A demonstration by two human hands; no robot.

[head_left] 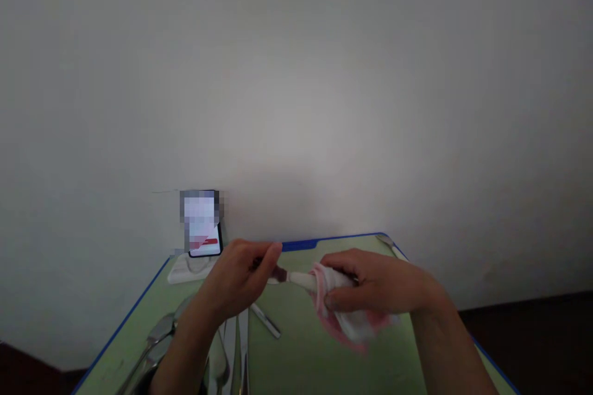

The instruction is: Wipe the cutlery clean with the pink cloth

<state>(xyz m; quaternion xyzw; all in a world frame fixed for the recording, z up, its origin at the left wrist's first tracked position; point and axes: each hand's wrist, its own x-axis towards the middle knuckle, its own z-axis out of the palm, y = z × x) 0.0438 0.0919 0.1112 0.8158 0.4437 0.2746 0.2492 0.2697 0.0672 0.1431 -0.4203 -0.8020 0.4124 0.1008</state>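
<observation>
The left hand (243,274) pinches the metal end of a white-handled utensil (302,281) between thumb and fingers; the fingers hide the tip, so its kind cannot be told. The right hand (373,284) is closed on a pink-and-white cloth (356,326), which wraps around the other end of the handle and hangs loose below, slightly blurred. The utensil is held roughly level above the middle of the green worktop (306,358), short of its blue-trimmed far edge. At the far right corner lies a pale-handled fork (391,245). Near the far left corner a lit smartphone (204,228) stands upright beside a flat white object (183,271). Toward the left edge, partly behind the left forearm, metal cutlery (160,328) lies bunched, with table knives (244,345) alongside.
</observation>
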